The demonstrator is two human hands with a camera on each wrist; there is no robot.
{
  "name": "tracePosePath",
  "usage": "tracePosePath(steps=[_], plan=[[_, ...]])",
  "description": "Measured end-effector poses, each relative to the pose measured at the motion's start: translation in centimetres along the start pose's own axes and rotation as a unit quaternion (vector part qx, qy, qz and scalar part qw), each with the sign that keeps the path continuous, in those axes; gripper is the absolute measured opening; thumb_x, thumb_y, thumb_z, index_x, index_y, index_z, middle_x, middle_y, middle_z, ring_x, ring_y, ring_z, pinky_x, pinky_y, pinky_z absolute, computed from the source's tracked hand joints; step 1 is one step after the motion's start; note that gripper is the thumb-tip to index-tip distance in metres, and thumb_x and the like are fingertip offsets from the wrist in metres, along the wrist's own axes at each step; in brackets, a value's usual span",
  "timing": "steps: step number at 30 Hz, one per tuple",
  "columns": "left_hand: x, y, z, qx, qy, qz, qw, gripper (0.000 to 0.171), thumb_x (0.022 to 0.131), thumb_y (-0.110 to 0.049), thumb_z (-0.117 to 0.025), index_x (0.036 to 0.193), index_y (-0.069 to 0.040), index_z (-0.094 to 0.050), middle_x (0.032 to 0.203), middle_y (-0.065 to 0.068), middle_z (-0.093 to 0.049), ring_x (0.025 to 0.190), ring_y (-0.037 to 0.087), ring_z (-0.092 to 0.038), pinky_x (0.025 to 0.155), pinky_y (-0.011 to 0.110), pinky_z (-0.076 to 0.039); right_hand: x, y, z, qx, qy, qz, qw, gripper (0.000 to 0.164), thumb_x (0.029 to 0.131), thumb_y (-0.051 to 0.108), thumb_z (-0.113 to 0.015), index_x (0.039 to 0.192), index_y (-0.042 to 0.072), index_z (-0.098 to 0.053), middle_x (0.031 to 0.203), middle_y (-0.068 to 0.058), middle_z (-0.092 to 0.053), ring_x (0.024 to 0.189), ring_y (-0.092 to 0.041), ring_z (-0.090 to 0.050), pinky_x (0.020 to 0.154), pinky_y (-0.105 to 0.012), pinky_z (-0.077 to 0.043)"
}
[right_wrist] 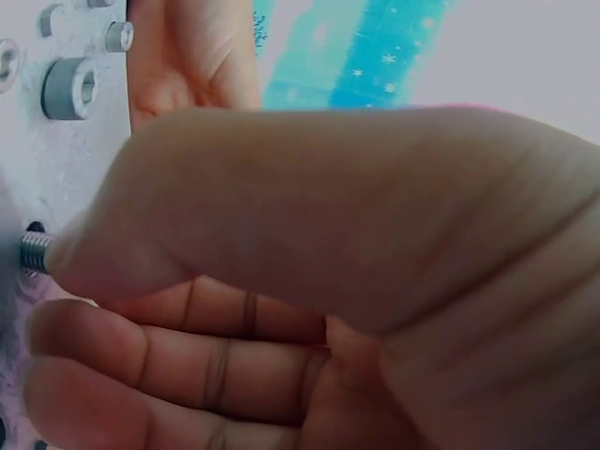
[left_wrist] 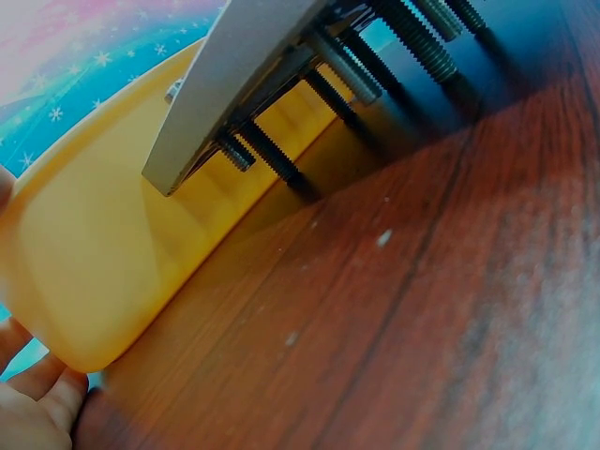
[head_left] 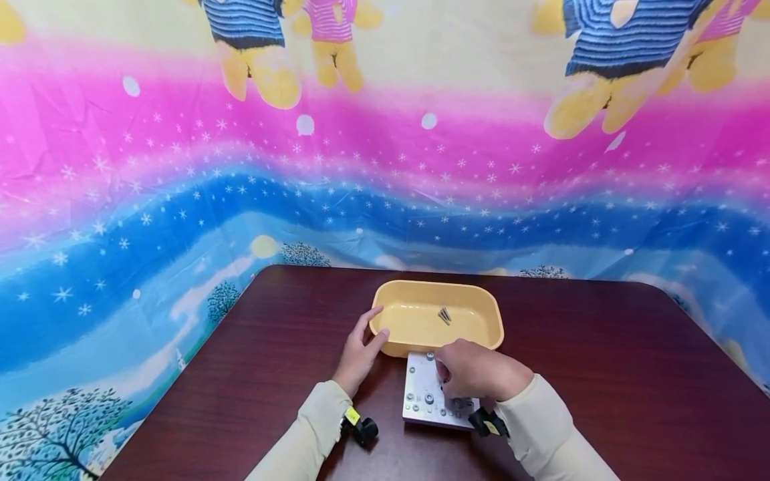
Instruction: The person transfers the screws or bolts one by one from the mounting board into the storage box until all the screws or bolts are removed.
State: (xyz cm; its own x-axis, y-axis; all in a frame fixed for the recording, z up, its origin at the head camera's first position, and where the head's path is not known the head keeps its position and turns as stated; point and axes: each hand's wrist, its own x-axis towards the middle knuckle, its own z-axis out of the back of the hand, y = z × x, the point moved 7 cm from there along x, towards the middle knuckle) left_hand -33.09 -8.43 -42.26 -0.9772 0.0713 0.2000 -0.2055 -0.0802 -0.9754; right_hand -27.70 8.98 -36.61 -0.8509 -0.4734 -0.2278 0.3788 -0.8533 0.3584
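A silver metal plate, studded with socket-head bolts, stands in front of a yellow plastic tub. Over its right part, my right hand pinches a bolt; its threaded shank shows at a hole in the plate, while its head is hidden by the fingers. My left hand holds the tub's left end, thumb and fingers at the rim and outer wall. Seen low in the left wrist view, threaded shanks stick out beneath the plate towards the tabletop. Another bolt head sits close above the pinched one.
Several loose bolts lie together inside the tub. The dark red wooden table carries everything, and a patterned cloth hangs behind its far edge. Each wrist wears a small black camera.
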Motion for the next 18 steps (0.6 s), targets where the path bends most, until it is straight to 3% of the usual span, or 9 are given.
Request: tracePosePath(steps=[9, 18], plan=[[-0.08, -0.14, 0.11, 0.002, -0.004, -0.001, 1.0, 0.052, 0.095, -0.015, -0.059, 0.145, -0.012, -0.043, 0.152, 0.01, -0.036, 0.136, 0.031, -0.037, 0.105, 0.04, -0.036, -0.02, -0.03, 0.36, 0.009, -0.003, 0.009, 1.0, 0.021, 0.08, 0.01, -0.074, 0.074, 0.015, -0.055, 0.071, 0.0, -0.054, 0.063, -0.014, -0.053, 0.048, -0.03, -0.046], [-0.11, -0.12, -0.01, -0.001, 0.003, 0.003, 1.0, 0.052, 0.095, -0.018, -0.06, 0.144, -0.017, -0.044, 0.152, 0.009, -0.036, 0.137, 0.03, -0.037, 0.106, 0.04, -0.035, -0.15, -0.03, 0.67, 0.02, -0.01, 0.022, 1.0, 0.019, 0.08, 0.011, -0.072, 0.076, 0.015, -0.054, 0.071, -0.001, -0.054, 0.064, -0.013, -0.054, 0.049, -0.03, -0.046]])
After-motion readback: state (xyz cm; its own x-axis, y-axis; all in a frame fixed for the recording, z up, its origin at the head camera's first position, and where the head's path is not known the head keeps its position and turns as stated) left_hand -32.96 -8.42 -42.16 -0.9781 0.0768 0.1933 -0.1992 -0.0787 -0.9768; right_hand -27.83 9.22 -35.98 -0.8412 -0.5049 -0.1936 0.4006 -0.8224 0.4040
